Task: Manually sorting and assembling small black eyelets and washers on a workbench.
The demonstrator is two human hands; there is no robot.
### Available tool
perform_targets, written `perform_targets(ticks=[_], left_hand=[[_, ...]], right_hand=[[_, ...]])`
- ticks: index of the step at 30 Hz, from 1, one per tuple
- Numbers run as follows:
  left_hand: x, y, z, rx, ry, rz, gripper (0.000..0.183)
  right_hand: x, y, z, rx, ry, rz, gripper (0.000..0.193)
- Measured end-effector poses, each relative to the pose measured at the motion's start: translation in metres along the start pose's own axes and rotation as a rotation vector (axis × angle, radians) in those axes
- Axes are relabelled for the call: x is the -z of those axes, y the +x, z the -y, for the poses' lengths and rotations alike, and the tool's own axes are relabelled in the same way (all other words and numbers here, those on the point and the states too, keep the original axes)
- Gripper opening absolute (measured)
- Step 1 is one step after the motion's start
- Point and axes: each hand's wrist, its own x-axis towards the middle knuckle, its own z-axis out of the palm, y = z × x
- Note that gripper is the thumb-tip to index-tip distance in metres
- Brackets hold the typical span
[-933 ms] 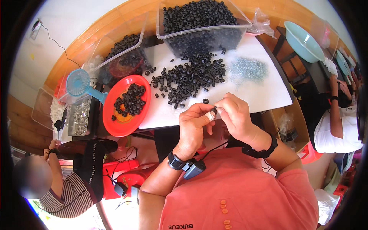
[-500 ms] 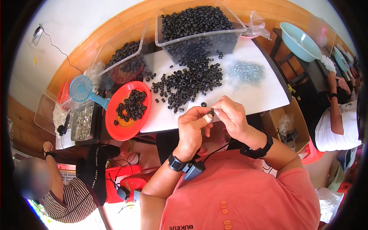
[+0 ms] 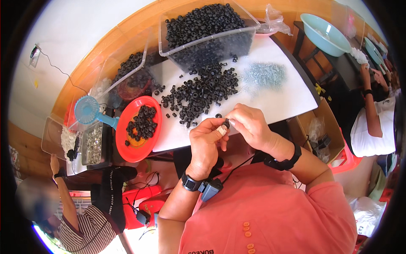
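Over the near edge of the white tabletop (image 3: 292, 99), my two hands meet at the fingertips. My left hand (image 3: 204, 142) pinches a small black plastic part (image 3: 226, 123) between thumb and fingers, and its thumb has a white wrap (image 3: 221, 130). Against that part my right hand (image 3: 250, 126) is closed in a pinch; whatever lies between its fingertips is too small to make out. Just beyond the hands sits a loose black piece (image 3: 218, 115). Farther off spreads a pile of similar black parts (image 3: 207, 86), with a heap of thin, shiny, clear or silvery pieces (image 3: 263, 77) to its right.
A clear bin (image 3: 207, 46) full of black parts stands at the back. Left are a red plate (image 3: 122, 146) of black parts, a blue fan (image 3: 87, 111) and a metal tray (image 3: 94, 144). A cardboard box (image 3: 332, 127) stands right. Co-workers sit on both sides.
The whole view has shifted slightly, with the table's things appearing a little farther left. My hands stay together in the same pinch around the black part.
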Motion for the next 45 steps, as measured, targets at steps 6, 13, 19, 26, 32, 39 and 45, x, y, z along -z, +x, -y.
perform_targets(ticks=[6,13,19,26,32,39,45], left_hand=[[-0.002,-0.001,0.004,-0.024,-0.002,0.001,0.015],[-0.006,-0.004,0.006,-0.074,0.065,-0.021,0.015],[-0.011,-0.006,0.006,-0.081,0.128,-0.034,0.015],[-0.017,-0.007,0.015,-0.141,0.252,-0.069,0.011],[-0.02,-0.009,0.008,-0.115,0.26,-0.089,0.012],[-0.011,-0.009,-0.004,-0.051,0.263,-0.04,0.014],[-0.016,-0.008,-0.006,-0.066,0.283,-0.123,0.013]], right_hand=[[0.008,0.006,-0.008,0.198,-0.155,0.08,0.017],[0.0,0.002,0.001,0.302,-0.366,0.079,0.02],[-0.005,-0.005,0.001,0.263,-0.348,0.0,0.019],[-0.008,-0.015,0.004,0.121,-0.378,-0.034,0.021],[-0.007,-0.017,0.0,0.097,-0.314,-0.036,0.022],[0.001,-0.013,0.006,0.173,-0.229,0.023,0.034],[-0.015,-0.017,0.007,0.125,-0.301,-0.075,0.037]])
